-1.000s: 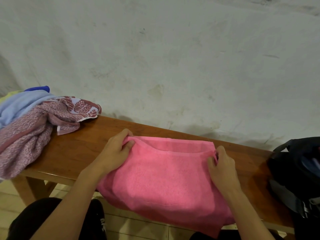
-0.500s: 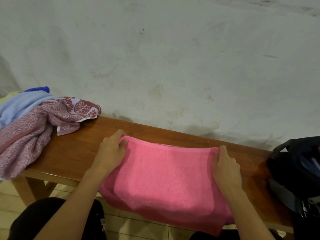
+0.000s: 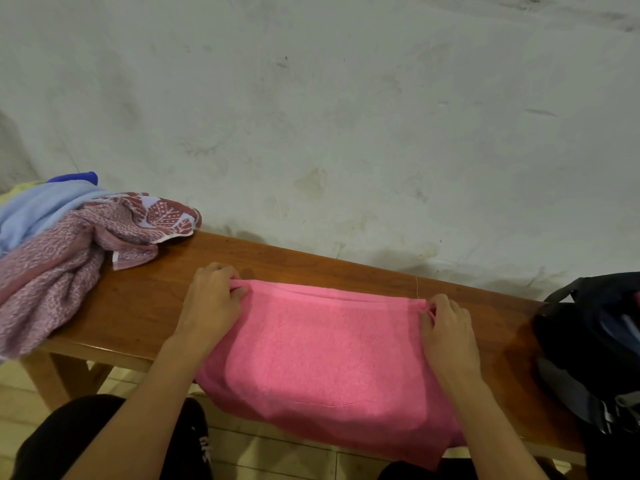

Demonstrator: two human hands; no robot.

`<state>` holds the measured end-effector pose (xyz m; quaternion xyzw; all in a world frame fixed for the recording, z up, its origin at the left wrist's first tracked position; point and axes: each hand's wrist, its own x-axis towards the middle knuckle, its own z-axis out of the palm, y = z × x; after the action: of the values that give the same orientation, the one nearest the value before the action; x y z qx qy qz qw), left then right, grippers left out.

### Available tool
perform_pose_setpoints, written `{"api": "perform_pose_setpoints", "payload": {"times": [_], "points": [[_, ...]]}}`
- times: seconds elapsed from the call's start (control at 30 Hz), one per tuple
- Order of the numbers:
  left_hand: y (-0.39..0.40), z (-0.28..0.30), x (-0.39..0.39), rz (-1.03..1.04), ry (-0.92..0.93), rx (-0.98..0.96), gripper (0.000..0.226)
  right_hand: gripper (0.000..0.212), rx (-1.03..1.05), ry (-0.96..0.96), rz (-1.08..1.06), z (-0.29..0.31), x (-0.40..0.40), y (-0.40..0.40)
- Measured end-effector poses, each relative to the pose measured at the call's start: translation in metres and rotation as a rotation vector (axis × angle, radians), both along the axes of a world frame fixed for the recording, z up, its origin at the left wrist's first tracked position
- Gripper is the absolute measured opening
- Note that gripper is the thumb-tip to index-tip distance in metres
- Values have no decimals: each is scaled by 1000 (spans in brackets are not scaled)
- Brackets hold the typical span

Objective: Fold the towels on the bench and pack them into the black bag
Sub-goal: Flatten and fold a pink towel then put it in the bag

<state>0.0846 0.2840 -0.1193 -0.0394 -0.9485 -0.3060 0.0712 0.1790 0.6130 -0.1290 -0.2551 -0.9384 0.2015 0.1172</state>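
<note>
Pink towel: The pink towel [image 3: 329,348] lies flat on the counter [image 3: 138,306], in the middle. Its near part hangs over the front edge, toward my legs.
Left grip: My left hand [image 3: 211,303] pinches the far left corner of the towel. The fingers are curled round the cloth.
Right grip: My right hand [image 3: 446,327] pinches the far right corner the same way.
Black bag: The black bag [image 3: 595,344] sits at the right end of the counter, just beside the towel. It looks open at the top.
Other towels: A pile of towels [image 3: 65,244] waits at the left end, well apart from my hands. A pink patterned one is on top, and a light blue one is behind it.
How to do it well: I think I should keep both corners pulled tight so the far edge stays straight. Then I bring both corners toward me together, so the edges line up and no bumps get trapped inside.
What changed: Half a second ago my fingers lay flatter over the far edge. Now they pinch the corners, and a thin fold line shows along the far edge. The towel has hardly moved, and the pile and bag are as before.
</note>
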Motion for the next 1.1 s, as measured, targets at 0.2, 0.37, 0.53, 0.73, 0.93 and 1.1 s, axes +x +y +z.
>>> {"api": "perform_pose_setpoints", "payload": {"times": [0.2,0.37,0.53,0.73,0.93,1.1], "points": [[0,3,-4,16,-33,76,3,17,-208,123,68,1,2,7],[1,2,-3,18,-69,135,5,17,-318,166,64,8,2,5],[-1,2,-4,24,-30,59,9,18,-314,186,60,11,3,2],[0,3,-6,29,8,68,16,20,-349,206,84,9,3,1],[1,4,-6,8,32,80,11,22,-377,195,168,13,5,-2],[1,3,-5,5,46,82,11,20,-383,203,174,16,6,-2]]}}
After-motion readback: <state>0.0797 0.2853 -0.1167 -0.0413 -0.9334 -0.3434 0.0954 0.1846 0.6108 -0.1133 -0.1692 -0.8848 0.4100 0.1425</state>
